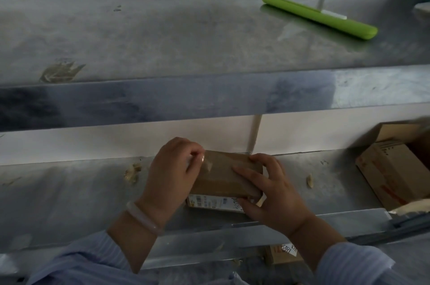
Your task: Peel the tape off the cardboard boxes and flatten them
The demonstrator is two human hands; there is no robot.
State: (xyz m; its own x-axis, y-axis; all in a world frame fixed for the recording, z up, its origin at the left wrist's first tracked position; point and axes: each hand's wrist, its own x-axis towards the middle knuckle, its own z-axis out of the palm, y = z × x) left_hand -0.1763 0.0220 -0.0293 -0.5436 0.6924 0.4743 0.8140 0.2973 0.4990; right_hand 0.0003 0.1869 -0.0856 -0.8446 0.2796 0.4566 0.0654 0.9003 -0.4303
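A person's left hand [172,173], a pale bracelet [144,217] on its wrist, curls its fingers at the top left corner of a small cardboard box [223,182] and appears to pinch the lifted edge of the clear tape [207,164] that runs glossy across the lid. The right hand [272,194] clamps the opposite end, with fingers spread over the top and the thumb against the front, just beside a white shipping label [214,203]. The box, closed and not yet flattened, rests on a steel counter [69,191] directly in front of the person. Tape scraps [132,171] lie on the metal to either side, and an open carton [391,173] sits well apart at the right. On the upper shelf [162,40], a green squeegee [318,15] leans on its white handle. The likely risk is that the thin tape tears across if it is pulled too sharply or at too steep an angle, leaving a strip stuck to the lid. A hard tug could also strip the cardboard's surface, or slide the light box over the smooth steel if the right hand's hold eases
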